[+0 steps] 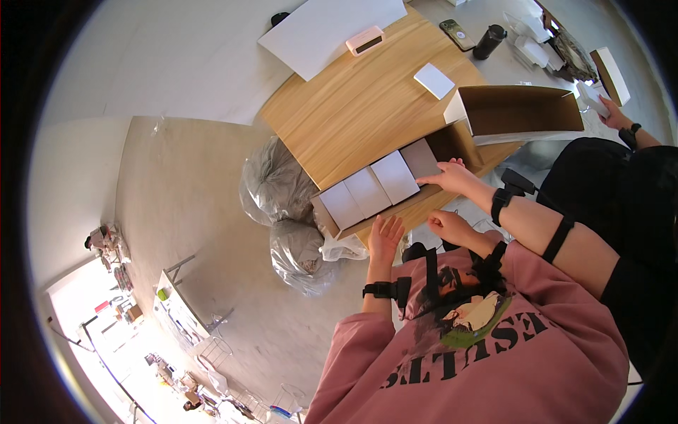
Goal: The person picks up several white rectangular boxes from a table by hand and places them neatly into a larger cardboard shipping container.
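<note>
A long open cardboard box [452, 145] lies along the table's near edge, with several flat white boxes [367, 192] in a row inside it. Palm up, my left hand [385, 239] is open and empty just below the long box's near side. My right hand [450, 226] hangs beside it, in front of my pink shirt, its fingers curled in with nothing seen in them. A co-worker's hand [452, 177] reaches over the long box, fingertips by the white boxes. The same person's other hand [613, 113] holds a small white box [592, 99].
A second cardboard box [522, 113], open-topped, stands at the right of the wooden table [339, 106]. A white card [433, 81], pink device [365, 41], phone [457, 34] and black bottle [489, 42] lie farther back. Filled plastic bags [279, 184] sit on the floor left.
</note>
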`<state>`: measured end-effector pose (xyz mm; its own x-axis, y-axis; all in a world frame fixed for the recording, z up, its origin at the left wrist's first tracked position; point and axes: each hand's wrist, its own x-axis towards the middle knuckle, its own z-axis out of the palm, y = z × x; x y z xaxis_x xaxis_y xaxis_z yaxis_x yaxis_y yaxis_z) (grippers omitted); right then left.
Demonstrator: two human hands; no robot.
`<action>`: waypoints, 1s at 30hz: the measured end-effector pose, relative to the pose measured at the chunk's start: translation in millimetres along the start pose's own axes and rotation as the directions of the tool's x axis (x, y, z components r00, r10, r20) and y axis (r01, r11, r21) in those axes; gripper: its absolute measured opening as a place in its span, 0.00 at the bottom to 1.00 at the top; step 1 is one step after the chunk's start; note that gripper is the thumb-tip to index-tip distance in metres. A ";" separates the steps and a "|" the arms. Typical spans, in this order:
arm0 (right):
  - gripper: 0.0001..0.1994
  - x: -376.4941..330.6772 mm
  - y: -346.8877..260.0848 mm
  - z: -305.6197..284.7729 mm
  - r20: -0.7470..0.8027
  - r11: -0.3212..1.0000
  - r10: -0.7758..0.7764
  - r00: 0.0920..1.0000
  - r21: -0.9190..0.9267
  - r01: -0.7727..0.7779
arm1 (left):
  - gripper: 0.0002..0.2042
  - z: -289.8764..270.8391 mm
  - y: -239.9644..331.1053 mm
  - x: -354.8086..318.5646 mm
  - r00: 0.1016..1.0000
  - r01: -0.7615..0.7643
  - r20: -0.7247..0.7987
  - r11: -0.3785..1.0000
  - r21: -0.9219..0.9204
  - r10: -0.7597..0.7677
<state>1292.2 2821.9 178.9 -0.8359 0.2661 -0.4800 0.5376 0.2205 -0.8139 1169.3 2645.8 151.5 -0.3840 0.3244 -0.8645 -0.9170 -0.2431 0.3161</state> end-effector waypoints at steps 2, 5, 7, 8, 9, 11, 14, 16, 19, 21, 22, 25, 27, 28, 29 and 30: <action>0.06 2.0 20.9 8.9 0.063 0.997 -0.027 0.998 -0.066 0.031 | 0.22 -7.7 1.4 -4.7 0.999 -0.008 -0.047 0.999 -0.037 0.006; 0.14 87.8 50.2 -26.9 0.136 0.696 -0.051 0.989 -0.706 0.133 | 0.26 -14.2 2.6 -2.5 0.999 -0.034 -0.007 0.999 0.007 0.035; 0.16 118.4 63.3 -26.6 0.183 0.477 -0.110 0.977 -0.853 0.213 | 0.28 -26.9 5.6 -1.0 0.998 -0.055 -0.004 0.998 0.021 0.055; 0.16 126.0 68.8 -21.6 0.203 0.386 -0.125 0.971 -0.892 0.236 | 0.29 -32.5 7.4 -1.1 0.997 -0.076 -0.003 0.996 0.036 0.077; 0.17 131.1 74.1 -19.2 0.215 0.297 -0.142 0.966 -0.922 0.249 | 0.29 -35.9 9.5 -2.8 0.997 -0.075 -0.003 0.997 0.035 0.075; 0.19 135.0 84.4 -9.3 0.230 0.138 -0.166 0.959 -0.957 0.254 | 0.28 -39.3 12.7 -4.4 0.995 -0.094 0.019 0.995 0.044 0.093; 0.22 139.9 98.8 -6.7 0.231 -0.141 -0.183 0.956 -0.968 0.207 | 0.27 -30.3 14.0 -4.9 0.995 -0.094 0.031 0.995 0.041 0.093; 0.23 143.2 93.7 -1.6 0.292 -0.629 -0.079 0.953 -0.756 0.180 | 0.27 -32.8 15.0 -4.8 0.995 -0.097 0.012 0.994 0.041 0.097; 0.23 144.5 84.6 -8.1 0.325 -0.438 -0.145 0.935 -0.868 0.234 | 0.26 -35.0 14.4 -2.0 0.995 -0.101 0.005 0.994 0.044 0.101; 0.25 141.6 56.0 -8.9 0.263 0.098 -0.170 0.950 -0.955 0.282 | 0.26 -44.4 14.6 0.2 0.994 -0.107 -0.002 0.994 0.037 0.107; 0.26 142.3 39.3 1.1 0.250 0.281 -0.149 0.957 -0.917 0.283 | 0.26 -50.4 14.7 1.1 0.993 -0.113 -0.015 0.992 0.054 0.114; 0.31 139.8 14.0 7.4 0.291 0.322 -0.176 0.940 -0.885 0.335 | 0.24 -42.0 12.2 1.0 0.995 -0.104 0.012 0.991 0.089 0.104; 0.31 140.5 0.2 21.3 0.305 0.383 -0.091 0.948 -0.868 0.316 | 0.23 -41.9 13.3 -0.3 0.994 -0.111 0.004 0.989 0.101 0.111; 0.32 140.0 -4.6 26.0 0.317 0.438 -0.005 0.949 -0.852 0.287 | 0.23 -41.1 13.6 -0.2 0.995 -0.104 -0.003 0.991 0.081 0.104; 0.32 137.9 -7.1 24.8 0.324 0.438 -0.007 0.946 -0.850 0.294 | 0.22 -40.7 13.7 -0.7 0.995 -0.098 -0.011 0.993 0.061 0.098; 0.32 137.9 5.5 18.9 0.267 0.496 -0.150 0.952 -0.812 0.306 | 0.22 -38.9 15.2 -1.5 0.995 -0.095 -0.004 0.993 0.067 0.096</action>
<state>1177.8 2842.0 102.1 -0.9061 -0.0304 -0.4219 0.1007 0.9532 -0.2850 1160.1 2606.0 142.4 -0.4694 0.2955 -0.8320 -0.8815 -0.2107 0.4225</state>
